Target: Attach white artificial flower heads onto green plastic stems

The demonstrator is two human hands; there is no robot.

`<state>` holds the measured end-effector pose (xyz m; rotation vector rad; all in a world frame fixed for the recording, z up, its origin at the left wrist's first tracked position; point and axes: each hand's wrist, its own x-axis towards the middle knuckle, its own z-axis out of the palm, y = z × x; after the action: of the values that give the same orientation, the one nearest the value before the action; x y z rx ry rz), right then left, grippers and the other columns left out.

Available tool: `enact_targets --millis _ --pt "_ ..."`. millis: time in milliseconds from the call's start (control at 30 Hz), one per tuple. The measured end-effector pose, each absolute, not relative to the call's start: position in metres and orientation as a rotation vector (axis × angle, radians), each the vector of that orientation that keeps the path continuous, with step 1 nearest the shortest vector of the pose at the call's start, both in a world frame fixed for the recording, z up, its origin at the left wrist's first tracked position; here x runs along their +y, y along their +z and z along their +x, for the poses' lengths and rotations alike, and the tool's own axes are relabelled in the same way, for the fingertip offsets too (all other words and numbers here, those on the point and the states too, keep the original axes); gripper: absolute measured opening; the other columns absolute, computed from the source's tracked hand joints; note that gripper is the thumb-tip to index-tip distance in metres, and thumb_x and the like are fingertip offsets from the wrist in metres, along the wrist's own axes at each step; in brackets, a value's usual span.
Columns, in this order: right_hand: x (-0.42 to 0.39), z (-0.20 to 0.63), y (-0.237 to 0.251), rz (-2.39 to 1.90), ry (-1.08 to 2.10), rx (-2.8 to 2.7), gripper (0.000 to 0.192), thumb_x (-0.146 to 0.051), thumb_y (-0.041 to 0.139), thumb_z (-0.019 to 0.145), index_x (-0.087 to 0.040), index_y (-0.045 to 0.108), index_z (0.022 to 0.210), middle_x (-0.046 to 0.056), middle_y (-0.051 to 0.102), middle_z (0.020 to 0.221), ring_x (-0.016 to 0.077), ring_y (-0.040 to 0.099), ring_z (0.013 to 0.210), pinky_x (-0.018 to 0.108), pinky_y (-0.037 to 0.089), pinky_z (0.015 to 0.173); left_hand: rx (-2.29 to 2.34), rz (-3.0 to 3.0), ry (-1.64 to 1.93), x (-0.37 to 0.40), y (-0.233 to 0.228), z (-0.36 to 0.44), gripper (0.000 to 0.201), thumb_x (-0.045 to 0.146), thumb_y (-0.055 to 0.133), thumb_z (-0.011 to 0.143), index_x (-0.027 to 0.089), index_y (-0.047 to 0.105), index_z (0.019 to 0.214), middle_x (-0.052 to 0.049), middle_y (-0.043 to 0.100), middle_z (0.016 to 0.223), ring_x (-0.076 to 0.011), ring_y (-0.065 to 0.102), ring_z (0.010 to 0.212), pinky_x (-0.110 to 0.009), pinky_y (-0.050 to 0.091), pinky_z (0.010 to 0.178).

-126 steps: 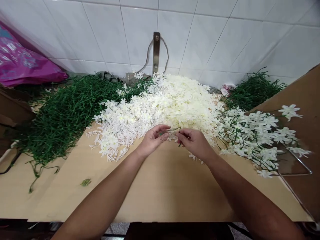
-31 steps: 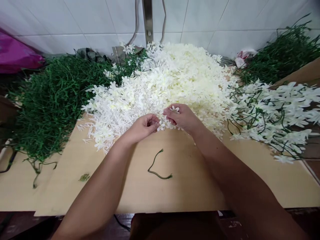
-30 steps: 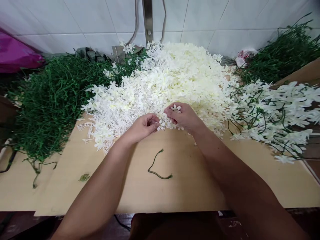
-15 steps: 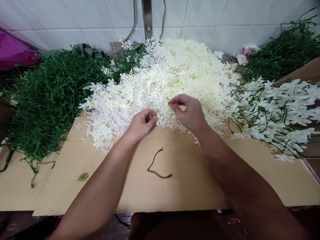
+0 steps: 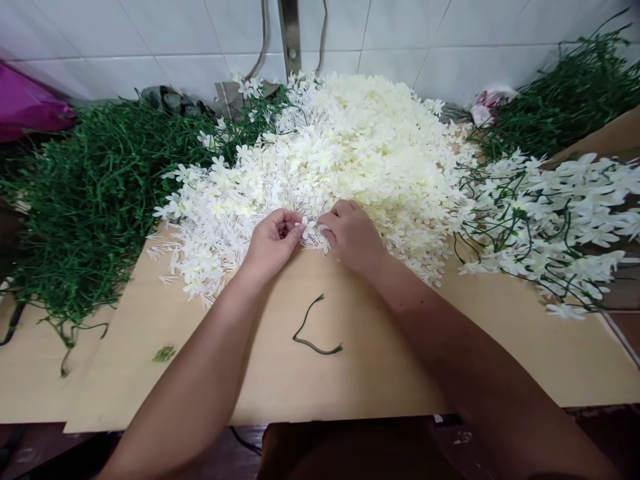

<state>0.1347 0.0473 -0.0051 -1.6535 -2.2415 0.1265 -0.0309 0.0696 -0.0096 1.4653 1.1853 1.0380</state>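
Observation:
My left hand point(image 5: 275, 241) is closed, thumb against the fingers, pinching a small white artificial flower point(image 5: 308, 229) at the front edge of a big flower pile. Close to that flower on its right is my right hand point(image 5: 354, 235), its fingers curled together; what lies between its fingertips is hidden. The pile of loose white and cream artificial flowers point(image 5: 375, 147) spreads right behind both hands, with thin white stamens point(image 5: 240, 233) mixed in at its left. In front of the hands a bent green plastic stem point(image 5: 313, 343) lies alone on the board.
A heap of green stems point(image 5: 105, 193) lies at the left, another heap of green stems point(image 5: 565, 107) at the back right. Flowers on green stems point(image 5: 545, 227) lie at the right. A cardboard sheet point(image 5: 385, 373) covers the table; behind stands a tiled wall point(image 5: 190, 33).
My right hand has come down and left, from above the pile to the flower at my left fingertips. The left hand has barely shifted, and the green stem lies as before.

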Motion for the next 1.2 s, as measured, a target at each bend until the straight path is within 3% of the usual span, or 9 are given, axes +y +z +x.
enact_targets --millis 133,300,433,633,733,900,1200 --pt "0.048 0.141 -0.002 -1.609 0.221 -2.102 0.018 -0.012 0.057 0.084 -0.011 0.072 0.095 0.015 0.066 0.096 0.0266 0.059 0.094 0.04 0.048 0.086 1.19 1.477 1.025 0.07 -0.012 -0.031 0.007 0.014 0.064 0.074 0.016 0.059 0.078 0.005 0.05 0.059 -0.0076 0.045 0.055 -0.021 0.035 0.054" --pt "0.049 0.148 0.003 -1.459 0.544 -1.76 0.015 -0.017 0.061 0.082 -0.014 0.072 0.091 0.005 0.07 0.08 0.0159 0.061 0.071 0.032 0.049 0.072 1.198 1.506 1.009 0.069 -0.012 -0.031 0.005 0.015 0.062 0.075 0.016 0.059 0.079 0.004 0.05 0.06 -0.008 0.045 0.056 -0.021 0.035 0.055" --pt "0.051 0.155 0.007 -1.395 0.779 -1.579 0.013 -0.022 0.063 0.079 -0.015 0.073 0.085 0.003 0.07 0.071 0.0137 0.06 0.062 0.03 0.048 0.064 1.203 1.523 1.001 0.067 -0.01 -0.031 0.006 0.016 0.063 0.075 0.016 0.059 0.08 0.004 0.049 0.061 -0.0082 0.045 0.057 -0.022 0.036 0.056" --pt "0.048 0.151 0.014 -1.303 0.879 -1.481 0.006 -0.02 0.065 0.075 -0.015 0.068 0.076 0.001 0.068 0.066 0.0122 0.058 0.059 0.028 0.048 0.058 1.219 1.501 1.007 0.066 -0.008 -0.029 0.007 0.016 0.063 0.075 0.017 0.058 0.078 0.005 0.049 0.06 -0.008 0.045 0.055 -0.022 0.036 0.054" --pt "0.042 0.14 0.016 -1.236 0.851 -1.579 0.006 -0.021 0.063 0.077 -0.016 0.066 0.074 0.001 0.067 0.069 0.0119 0.057 0.062 0.028 0.049 0.061 1.204 1.448 0.998 0.064 -0.006 -0.027 0.009 0.018 0.065 0.074 0.017 0.056 0.078 0.005 0.049 0.058 -0.0082 0.047 0.053 -0.022 0.037 0.052" --pt "0.037 0.129 0.001 -1.21 0.514 -1.742 0.009 -0.014 0.058 0.08 -0.016 0.065 0.074 0.007 0.066 0.083 0.0166 0.06 0.08 0.032 0.051 0.071 1.143 1.394 0.98 0.062 -0.005 -0.026 0.008 0.019 0.064 0.077 0.017 0.056 0.081 0.004 0.055 0.058 -0.0085 0.051 0.051 -0.021 0.041 0.052" --pt "0.038 0.129 -0.013 -1.209 0.388 -1.703 0.009 -0.016 0.055 0.084 -0.019 0.06 0.077 0.007 0.065 0.089 0.0177 0.062 0.084 0.03 0.053 0.067 1.124 1.359 0.96 0.059 -0.003 -0.022 0.008 0.015 0.064 0.075 0.016 0.057 0.08 0.004 0.059 0.057 -0.0073 0.053 0.049 -0.02 0.042 0.052"
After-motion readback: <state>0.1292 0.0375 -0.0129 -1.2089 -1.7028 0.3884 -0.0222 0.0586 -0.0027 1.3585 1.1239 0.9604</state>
